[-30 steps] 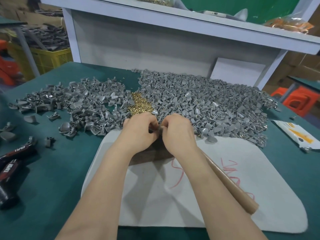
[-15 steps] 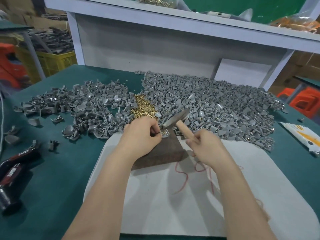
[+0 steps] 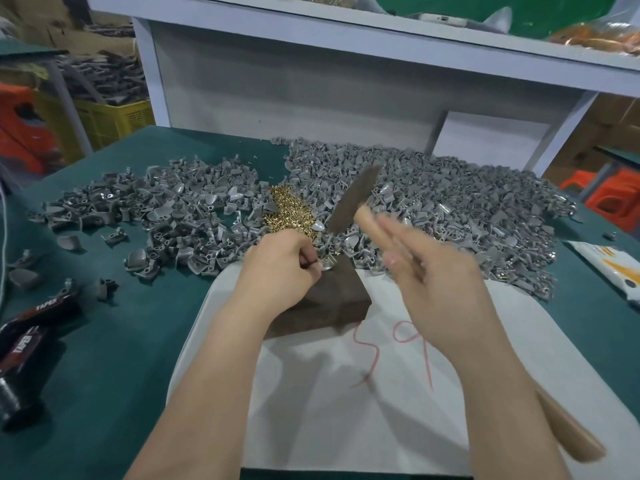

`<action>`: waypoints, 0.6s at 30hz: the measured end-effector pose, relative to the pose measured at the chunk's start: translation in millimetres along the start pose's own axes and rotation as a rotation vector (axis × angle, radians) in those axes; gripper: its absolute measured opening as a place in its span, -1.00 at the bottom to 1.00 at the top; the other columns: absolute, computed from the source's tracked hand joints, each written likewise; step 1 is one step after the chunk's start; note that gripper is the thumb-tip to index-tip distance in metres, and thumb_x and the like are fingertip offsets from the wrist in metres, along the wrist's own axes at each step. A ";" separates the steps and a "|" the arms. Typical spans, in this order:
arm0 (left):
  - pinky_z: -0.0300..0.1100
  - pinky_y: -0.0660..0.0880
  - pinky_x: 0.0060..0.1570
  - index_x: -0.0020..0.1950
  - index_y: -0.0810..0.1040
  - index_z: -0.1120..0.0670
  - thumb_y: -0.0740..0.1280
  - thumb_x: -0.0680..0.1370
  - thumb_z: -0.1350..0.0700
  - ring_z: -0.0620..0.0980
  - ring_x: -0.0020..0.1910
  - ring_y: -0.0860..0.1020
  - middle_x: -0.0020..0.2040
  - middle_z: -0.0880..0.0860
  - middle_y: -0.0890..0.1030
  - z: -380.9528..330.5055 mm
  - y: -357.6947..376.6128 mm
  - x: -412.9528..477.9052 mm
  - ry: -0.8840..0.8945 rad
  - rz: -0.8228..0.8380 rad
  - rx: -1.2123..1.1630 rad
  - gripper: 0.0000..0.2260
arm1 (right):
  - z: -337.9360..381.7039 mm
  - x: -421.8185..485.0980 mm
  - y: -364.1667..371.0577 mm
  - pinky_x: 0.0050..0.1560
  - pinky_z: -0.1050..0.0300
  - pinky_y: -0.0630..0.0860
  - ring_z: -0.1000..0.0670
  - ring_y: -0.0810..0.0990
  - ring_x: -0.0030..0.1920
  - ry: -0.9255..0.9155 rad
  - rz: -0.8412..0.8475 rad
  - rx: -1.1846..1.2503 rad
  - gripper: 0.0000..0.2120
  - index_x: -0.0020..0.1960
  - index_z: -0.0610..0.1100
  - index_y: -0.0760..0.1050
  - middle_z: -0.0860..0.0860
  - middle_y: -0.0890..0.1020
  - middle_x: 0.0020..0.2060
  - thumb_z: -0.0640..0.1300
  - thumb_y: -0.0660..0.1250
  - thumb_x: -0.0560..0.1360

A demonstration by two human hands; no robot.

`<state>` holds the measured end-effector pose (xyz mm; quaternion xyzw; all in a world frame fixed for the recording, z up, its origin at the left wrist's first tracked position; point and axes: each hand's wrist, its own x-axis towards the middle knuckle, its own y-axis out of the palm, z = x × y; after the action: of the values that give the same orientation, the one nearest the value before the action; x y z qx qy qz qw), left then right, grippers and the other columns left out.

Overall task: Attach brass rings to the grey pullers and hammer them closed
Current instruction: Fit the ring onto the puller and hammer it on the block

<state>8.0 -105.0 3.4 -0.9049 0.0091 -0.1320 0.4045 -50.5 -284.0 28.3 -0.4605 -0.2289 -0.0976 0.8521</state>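
My left hand [image 3: 280,268] pinches a grey puller [image 3: 327,263] with a brass ring, pressing it on the far edge of a dark block [image 3: 332,303]. My right hand [image 3: 433,271] grips the wooden handle of a hammer [image 3: 353,199]; its dark head is raised above the block, blurred with motion. A small heap of brass rings [image 3: 287,211] lies just beyond my left hand. Grey pullers lie in two big piles, one on the left [image 3: 166,216] and one on the right [image 3: 450,209].
The block rests on a white mat [image 3: 346,393] marked with red lines, on a green table [image 3: 86,341]. Black tape rolls [image 3: 31,327] lie at the left edge, a white packet [image 3: 609,268] at the right. A white shelf unit [image 3: 311,81] stands behind the piles.
My right hand left the puller, took up the hammer and has raised its head higher above the block. My left hand stays holding the puller on the block.
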 end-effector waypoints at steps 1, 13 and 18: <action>-0.08 0.51 -0.05 -0.31 0.49 -0.07 0.41 0.47 0.12 0.02 -0.15 0.53 -0.33 -0.15 0.49 0.2 0.2 0.3 -0.005 -0.003 0.000 -0.81 | 0.1 -1.8 -0.1 -0.12 0.27 0.41 0.13 0.58 -0.05 0.015 0.089 -0.054 -0.58 0.29 0.42 0.31 0.27 0.62 0.08 -0.02 0.24 0.57; -0.11 0.50 -0.06 -0.30 0.50 -0.04 0.43 0.45 0.12 0.01 -0.16 0.51 -0.32 -0.16 0.46 0.8 0.6 1.5 0.008 -0.016 -0.011 -0.83 | 9.8 -3.6 -0.4 0.06 0.05 0.53 -0.05 0.63 -0.04 0.069 0.211 -0.185 -0.58 0.31 0.46 0.24 0.16 0.62 0.12 0.02 0.20 0.57; -0.10 0.50 -0.08 -0.23 0.57 0.04 0.41 0.48 0.13 0.02 -0.16 0.53 -0.34 -0.15 0.47 1.8 1.7 1.0 0.048 -0.008 -0.001 -0.91 | 9.1 -3.8 -3.4 -0.02 0.62 0.31 0.35 0.49 0.00 -0.040 -0.179 0.030 -0.57 0.29 0.35 0.38 0.48 0.47 0.07 -0.13 0.26 0.57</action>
<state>9.6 -104.9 1.2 -0.9017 0.0153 -0.1555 0.4031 -57.8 -278.6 33.3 -0.4272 -0.2878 -0.1607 0.8419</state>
